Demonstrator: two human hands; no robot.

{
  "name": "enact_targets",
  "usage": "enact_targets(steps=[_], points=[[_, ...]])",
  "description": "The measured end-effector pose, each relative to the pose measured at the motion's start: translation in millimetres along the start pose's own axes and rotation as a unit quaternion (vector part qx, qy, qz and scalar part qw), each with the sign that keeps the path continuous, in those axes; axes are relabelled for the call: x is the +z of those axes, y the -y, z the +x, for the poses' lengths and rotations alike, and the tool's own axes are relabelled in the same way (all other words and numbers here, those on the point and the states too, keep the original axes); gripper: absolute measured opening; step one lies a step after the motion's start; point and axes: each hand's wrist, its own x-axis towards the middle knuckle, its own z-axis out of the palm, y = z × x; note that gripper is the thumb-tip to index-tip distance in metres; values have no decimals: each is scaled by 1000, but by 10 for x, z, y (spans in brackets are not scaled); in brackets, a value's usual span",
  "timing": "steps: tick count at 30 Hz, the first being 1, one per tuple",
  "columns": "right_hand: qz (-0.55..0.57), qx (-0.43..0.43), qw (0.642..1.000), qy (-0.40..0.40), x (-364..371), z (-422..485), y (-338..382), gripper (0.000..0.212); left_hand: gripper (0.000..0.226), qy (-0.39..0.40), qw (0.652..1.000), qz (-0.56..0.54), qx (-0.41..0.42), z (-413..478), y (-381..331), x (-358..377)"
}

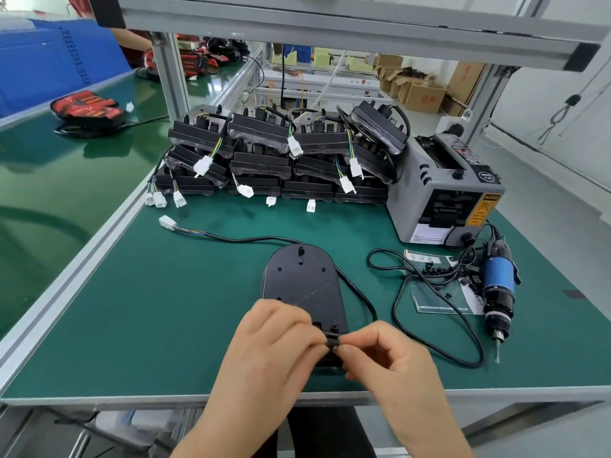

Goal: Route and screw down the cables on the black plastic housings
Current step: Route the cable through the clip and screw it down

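A black plastic housing (302, 285) lies flat on the green mat near the table's front edge. Its black cable (355, 287) runs from the near end around the right side and back to a white connector (167, 222) at the far left. My left hand (274, 345) and my right hand (386, 352) meet over the housing's near end. Both pinch a small black cable clamp (332, 342) between thumb and fingertips. The near end of the housing is mostly hidden under my hands.
Several stacked housings (281, 153) with white plugs fill the back of the mat. A grey tape dispenser (443, 190) stands at the right. A blue electric screwdriver (497, 289) lies beside a sheet holding small black parts (439, 269). A green conveyor (66, 160) runs along the left.
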Motion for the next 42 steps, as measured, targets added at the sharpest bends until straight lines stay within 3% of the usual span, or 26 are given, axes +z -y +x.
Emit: enact_targets(steps=[4, 20, 28, 33, 37, 42], points=[[-42, -32, 998, -38, 71, 33, -41, 23, 22, 25, 993, -12, -116, -1, 33, -12], [-201, -217, 946, -132, 227, 74, -160, 12, 5, 66, 988, -51, -134, 108, 19, 39], [-249, -254, 927, -120, 217, 130, -146, 5, 5, 72, 985, -71, -136, 101, 37, 52], [-266, -265, 920, -113, 151, 199, -167, 11, 6, 74, 982, -97, -142, 76, 61, 63], [-321, -284, 891, -152, 92, 288, -160, 23, 6, 81, 980, -117, -140, 70, 90, 53], [-343, -314, 875, -134, 48, 346, -165, 31, 18, 118, 960, -162, -197, 181, 135, -6]])
